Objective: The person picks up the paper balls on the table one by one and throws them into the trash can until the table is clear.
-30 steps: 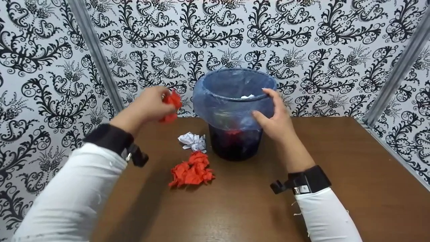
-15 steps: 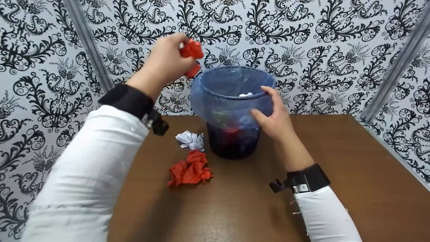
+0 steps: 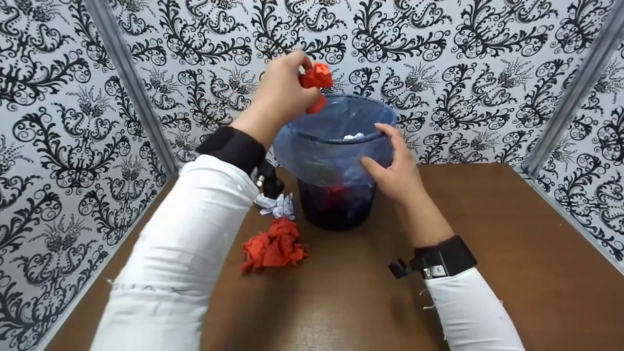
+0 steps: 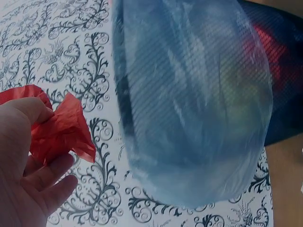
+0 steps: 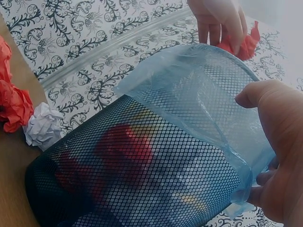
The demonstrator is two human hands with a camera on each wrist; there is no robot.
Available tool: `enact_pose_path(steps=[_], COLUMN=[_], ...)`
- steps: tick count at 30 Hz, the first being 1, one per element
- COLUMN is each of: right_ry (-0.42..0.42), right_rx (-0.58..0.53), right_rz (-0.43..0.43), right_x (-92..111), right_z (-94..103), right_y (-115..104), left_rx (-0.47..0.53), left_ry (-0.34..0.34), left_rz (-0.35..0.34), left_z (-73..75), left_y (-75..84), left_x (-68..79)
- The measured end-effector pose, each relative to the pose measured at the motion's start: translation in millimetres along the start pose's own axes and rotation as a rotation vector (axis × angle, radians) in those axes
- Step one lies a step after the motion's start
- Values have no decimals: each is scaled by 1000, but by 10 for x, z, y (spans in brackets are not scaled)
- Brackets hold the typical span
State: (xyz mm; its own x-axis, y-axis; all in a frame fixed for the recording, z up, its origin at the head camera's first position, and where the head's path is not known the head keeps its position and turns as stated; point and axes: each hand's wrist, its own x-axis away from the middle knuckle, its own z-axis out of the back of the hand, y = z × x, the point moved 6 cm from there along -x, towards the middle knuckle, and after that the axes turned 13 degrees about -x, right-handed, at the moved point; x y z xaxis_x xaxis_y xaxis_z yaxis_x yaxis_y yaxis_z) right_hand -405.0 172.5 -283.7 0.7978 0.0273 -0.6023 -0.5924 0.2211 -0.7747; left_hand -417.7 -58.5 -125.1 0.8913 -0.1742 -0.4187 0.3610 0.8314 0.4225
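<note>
My left hand (image 3: 282, 92) pinches a crumpled ball of red paper (image 3: 319, 75) above the left rim of a dark mesh wastebasket (image 3: 336, 209). In the left wrist view the thumb presses on the red paper (image 4: 64, 130), and the lower fingers curl loosely beneath it. A translucent blue bin bag (image 3: 331, 158) lines the basket and folds over its rim. My right hand (image 3: 399, 170) grips the basket's right side at the rim, over the bag. White paper (image 3: 354, 136) shows inside the opening. Through the mesh, red, yellow and white papers are visible in the right wrist view.
Crumpled red papers (image 3: 275, 248) lie on the brown table (image 3: 360, 297) in front and left of the basket. A crumpled white paper (image 3: 282, 207) sits behind them, partly hidden by the left wrist camera. Patterned walls (image 3: 453, 58) stand behind and at both sides.
My left hand has risen and moved right with the red paper, from left of the basket to above its left rim. My right hand keeps its hold on the basket.
</note>
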Motion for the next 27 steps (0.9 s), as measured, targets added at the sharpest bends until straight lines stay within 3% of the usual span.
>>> enact_pose_path(steps=[7, 13, 17, 23, 27], right_ry=[5, -6, -8, -15, -24], right_rx=[-49, -56, -55, -58, -57], right_rz=[11, -2, -30, -35, -36], right_x=[-18, -25, -15, -7, -6], right_z=[-18, -26, -16, -3, -1], right_y=[-7, -21, -6, 13, 20], left_rx=[-45, 18, -65, -140, -161], left_ry=[3, -48, -48, -36, 19], left_rz=[-34, -35, -41, -36, -18], left_z=[-149, -257, -271, -217, -127], left_y=[43, 39, 8, -157, -394], left_x=[-36, -29, -22, 32, 111])
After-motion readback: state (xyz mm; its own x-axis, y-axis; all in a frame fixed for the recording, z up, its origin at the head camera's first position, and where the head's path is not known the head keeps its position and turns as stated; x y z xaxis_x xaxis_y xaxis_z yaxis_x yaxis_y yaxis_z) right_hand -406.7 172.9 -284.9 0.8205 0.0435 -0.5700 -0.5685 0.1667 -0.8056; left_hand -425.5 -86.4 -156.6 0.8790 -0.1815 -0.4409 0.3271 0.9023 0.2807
